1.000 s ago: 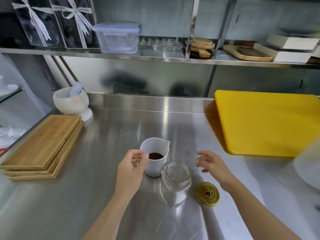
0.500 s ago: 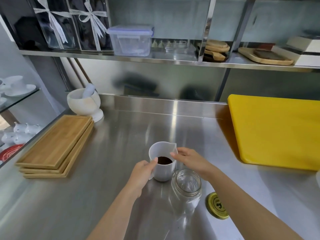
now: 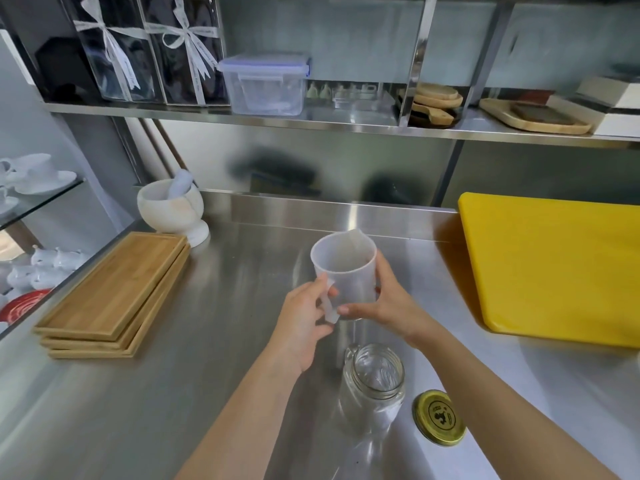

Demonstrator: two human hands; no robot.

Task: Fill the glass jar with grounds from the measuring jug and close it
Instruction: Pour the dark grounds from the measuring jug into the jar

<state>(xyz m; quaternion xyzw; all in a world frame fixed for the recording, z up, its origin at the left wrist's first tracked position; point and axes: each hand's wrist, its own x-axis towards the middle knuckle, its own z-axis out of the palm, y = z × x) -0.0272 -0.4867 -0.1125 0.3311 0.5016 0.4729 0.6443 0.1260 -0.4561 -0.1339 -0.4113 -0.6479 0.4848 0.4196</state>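
Left hand: fingers and thumb are curled round the handle of the measuring jug, on the side facing the person.
Right hand: it wraps the jug's right wall, with the thumb high near the rim and the fingers curling under the front.
Measuring jug: it sits between the two hands, held clear of the steel counter. It is roughly upright, with the spout pointing away from the person.
Grounds: from where I stand only the pale inner wall shows, so I cannot tell how much is in there.
Glass jar: it stands upright on the counter, just below the grip and nearer the person. Its mouth is open and it is apart from the jug.
Lid: gold, lying flat on the counter just right of the jar, beneath the right forearm's line.
Cutting board: yellow, well off to the right of the right hand.
Wooden trays: stacked, well off to the left of the left hand.
Mortar and pestle: beyond the trays, far left of the grip.
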